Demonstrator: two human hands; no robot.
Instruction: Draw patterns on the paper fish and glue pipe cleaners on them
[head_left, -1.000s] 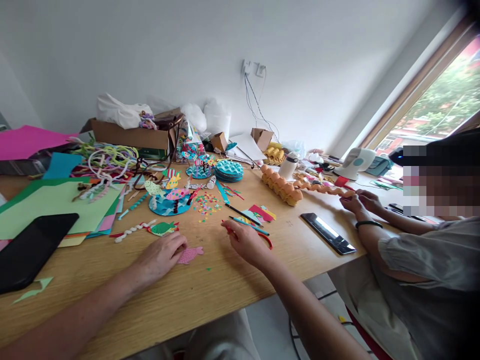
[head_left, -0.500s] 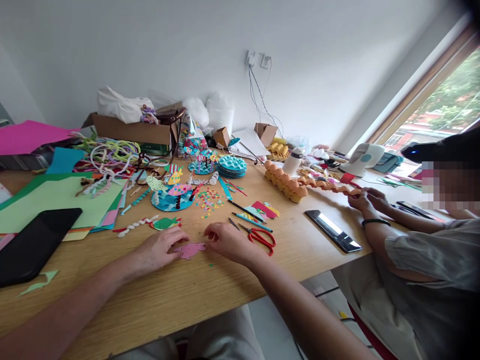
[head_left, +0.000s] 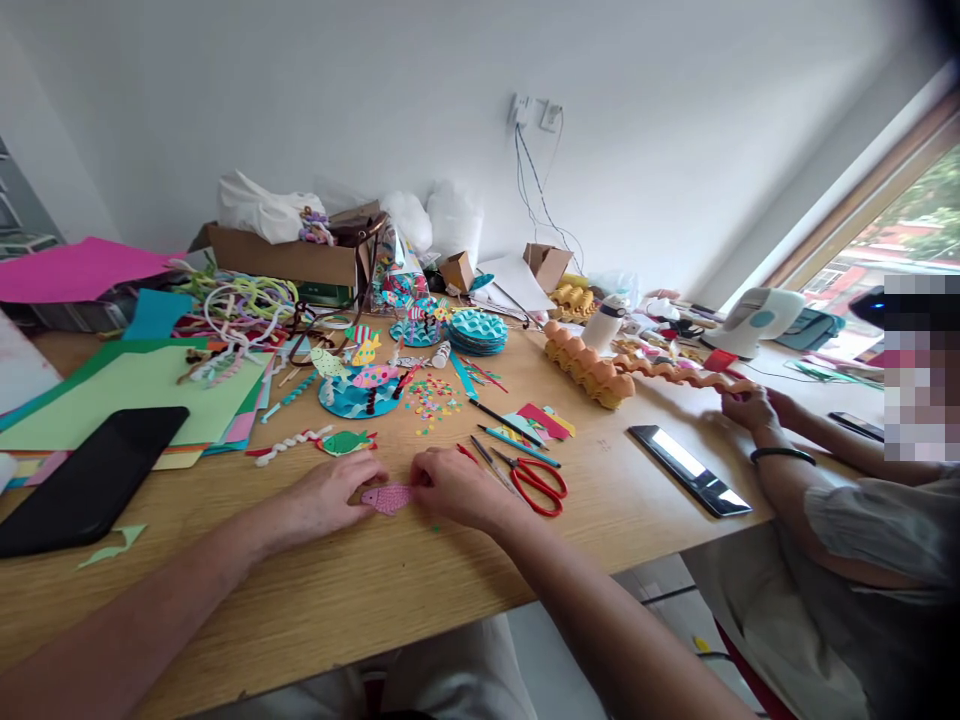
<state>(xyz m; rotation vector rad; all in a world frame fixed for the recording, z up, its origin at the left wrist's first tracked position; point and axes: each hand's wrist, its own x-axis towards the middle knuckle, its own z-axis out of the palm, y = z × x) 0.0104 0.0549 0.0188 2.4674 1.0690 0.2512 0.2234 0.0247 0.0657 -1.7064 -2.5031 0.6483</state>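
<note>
A small pink paper fish [head_left: 388,499] with a scale pattern lies low over the table between my two hands. My left hand [head_left: 337,497] is closed at the fish's head end, thumb and fingertips at its edge. At the tail end, my right hand [head_left: 454,488] is closed, its curled fingers covering the tail. Just behind my left hand lies a green paper fish [head_left: 348,442] with red fins. Red-handled scissors [head_left: 538,482] rest to the right of my right hand, beside a pencil and pens.
Beyond my hands stand a blue wavy base with paper fish [head_left: 360,390] and scattered confetti [head_left: 431,400]. Coloured paper [head_left: 150,390] and a black phone [head_left: 97,478] lie left. At right, a co-worker's hands [head_left: 754,412] hold an orange egg-carton strip [head_left: 682,374] near a tablet [head_left: 688,470].
My right fingers have come down over the pink fish's tail, which showed before. My left hand stays at its head. The view has turned slightly left.
</note>
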